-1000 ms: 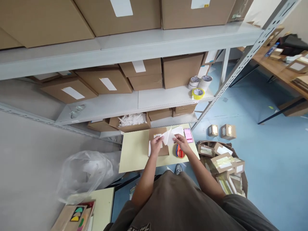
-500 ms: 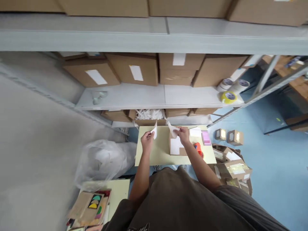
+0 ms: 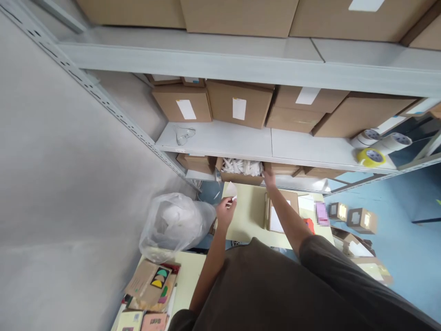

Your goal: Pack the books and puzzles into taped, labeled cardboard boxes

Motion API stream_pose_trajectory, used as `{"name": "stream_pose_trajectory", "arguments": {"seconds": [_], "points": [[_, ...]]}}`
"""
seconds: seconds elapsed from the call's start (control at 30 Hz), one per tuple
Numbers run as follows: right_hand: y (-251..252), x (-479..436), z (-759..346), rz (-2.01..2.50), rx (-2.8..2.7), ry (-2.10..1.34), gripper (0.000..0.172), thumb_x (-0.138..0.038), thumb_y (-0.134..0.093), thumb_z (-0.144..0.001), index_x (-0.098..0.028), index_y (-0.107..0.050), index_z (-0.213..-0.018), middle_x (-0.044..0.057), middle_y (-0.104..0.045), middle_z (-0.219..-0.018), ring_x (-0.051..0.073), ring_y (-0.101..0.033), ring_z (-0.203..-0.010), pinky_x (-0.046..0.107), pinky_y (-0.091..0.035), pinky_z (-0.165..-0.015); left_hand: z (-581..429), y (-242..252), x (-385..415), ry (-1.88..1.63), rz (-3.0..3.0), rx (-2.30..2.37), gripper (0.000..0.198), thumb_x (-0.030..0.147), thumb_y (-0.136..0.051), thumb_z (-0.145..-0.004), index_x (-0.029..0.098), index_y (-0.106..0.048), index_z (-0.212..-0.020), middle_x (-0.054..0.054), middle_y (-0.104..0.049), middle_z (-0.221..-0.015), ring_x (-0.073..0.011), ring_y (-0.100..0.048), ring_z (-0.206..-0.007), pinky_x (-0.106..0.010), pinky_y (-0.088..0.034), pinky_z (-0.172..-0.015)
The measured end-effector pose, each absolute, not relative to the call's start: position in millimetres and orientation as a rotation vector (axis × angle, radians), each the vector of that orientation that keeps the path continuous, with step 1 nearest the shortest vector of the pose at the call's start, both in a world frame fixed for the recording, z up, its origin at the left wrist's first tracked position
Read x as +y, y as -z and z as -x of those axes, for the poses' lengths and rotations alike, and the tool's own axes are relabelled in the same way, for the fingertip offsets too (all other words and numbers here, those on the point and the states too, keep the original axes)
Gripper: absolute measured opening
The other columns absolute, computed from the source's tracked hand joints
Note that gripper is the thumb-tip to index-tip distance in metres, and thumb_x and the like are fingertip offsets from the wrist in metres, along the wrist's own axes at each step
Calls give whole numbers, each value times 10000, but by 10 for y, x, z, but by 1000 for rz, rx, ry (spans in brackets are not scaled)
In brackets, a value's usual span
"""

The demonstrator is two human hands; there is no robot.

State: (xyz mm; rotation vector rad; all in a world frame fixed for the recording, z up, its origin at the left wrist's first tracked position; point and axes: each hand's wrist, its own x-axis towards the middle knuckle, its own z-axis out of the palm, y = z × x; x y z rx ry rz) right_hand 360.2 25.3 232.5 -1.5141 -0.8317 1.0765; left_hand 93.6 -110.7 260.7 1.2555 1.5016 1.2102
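My left hand (image 3: 226, 210) is closed on a slip of white paper (image 3: 232, 189), which sticks up from the fingertips above the left part of the table. Reaching forward, my right hand (image 3: 269, 177) is at the right end of an open carton (image 3: 241, 178) on the low shelf. That carton is full of white twisted pieces (image 3: 243, 167), perhaps paper. The right fingers are partly hidden at the carton's edge, and I cannot see whether they hold anything. Below my right forearm, a cardboard box (image 3: 292, 198) with a white sheet on its top stands on the pale yellow table (image 3: 248, 220).
Brown boxes (image 3: 237, 103) line the shelves. Tape rolls (image 3: 371, 157) stand on the right of the middle shelf, safety glasses (image 3: 185, 135) on its left. A plastic bag (image 3: 175, 225) bulges left of the table. Small cartons (image 3: 361, 219) lie on the floor at right.
The view has shifted left. My right hand has moved from above the table box forward to the shelf carton; the white slip it held no longer shows. My left hand still holds its paper.
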Motion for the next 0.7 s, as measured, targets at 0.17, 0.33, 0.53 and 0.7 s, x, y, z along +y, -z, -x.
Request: {"name": "stream_pose_trajectory", "arguments": {"seconds": [0.17,0.33,0.53,0.7], "points": [[-2354,-877,-3552,1428,-828,-1478,602,-797,-744,-776,-200,-729,-853,99,-784,-871,244,-748,-871,350,-563,-783,-1341,-2569,-979,-1023,-1630,1335,148,382,-750,-915,256,-828,-914,-81,-767,-968,-229,-700,-922,-332,-547,-826],[-2468,-1763,-3788,1342,-601,-1516,597,-803,-749,-795,-213,-737,-891,105,-796,-913,264,-758,-918,382,-582,-818,-2084,-2533,-1118,-802,-1958,1128,66,309,-787,-903,271,-841,-911,-100,-724,-1003,-265,-656,-1040,-384,-540,-984],[-2314,-2203,-4377,1434,-296,-1240,513,-589,-961,-569,-224,-657,-762,12,-711,-743,179,-656,-677,333,-567,-688,-2797,-2411,-1473,-718,-1983,1016,467,445,-945,-744,267,-822,-1158,-123,-716,-1215,-293,-647,-1105,-410,-518,-1043],[-2156,-2473,-4720,1453,-244,-1238,488,-565,-948,-573,-232,-653,-775,10,-711,-763,175,-657,-688,332,-577,-695,-3107,-2197,-1671,-607,-1415,1277,503,684,-760,-806,194,-793,-911,-56,-720,-830,-195,-625,-726,-329,-517,-762]]}}
